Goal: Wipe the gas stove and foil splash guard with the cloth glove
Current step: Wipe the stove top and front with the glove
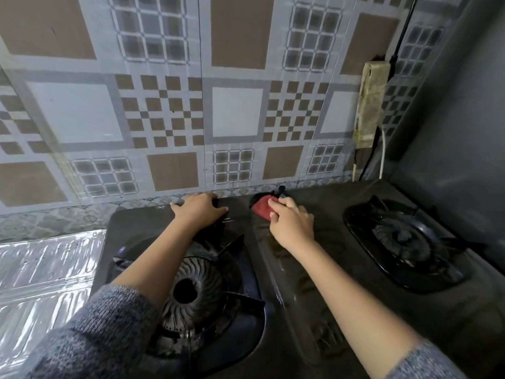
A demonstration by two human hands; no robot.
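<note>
Right hand (pixel 292 222), fingers clamped on a red cloth glove (pixel 262 207), presses the black 2-burner gas stove (pixel 314 269); left hand (pixel 198 210) rests flat, fingers apart.

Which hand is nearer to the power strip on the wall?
Right. The right hand, pressing the red cloth at the stove's back edge, is below-left of the power strip. The left hand rests farther left on the same edge.

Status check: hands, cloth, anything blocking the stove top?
Right hand gripping red cloth glove, pressed on stove rear centre. Left hand flat on back edge, bracing. Nothing blocking.
</note>
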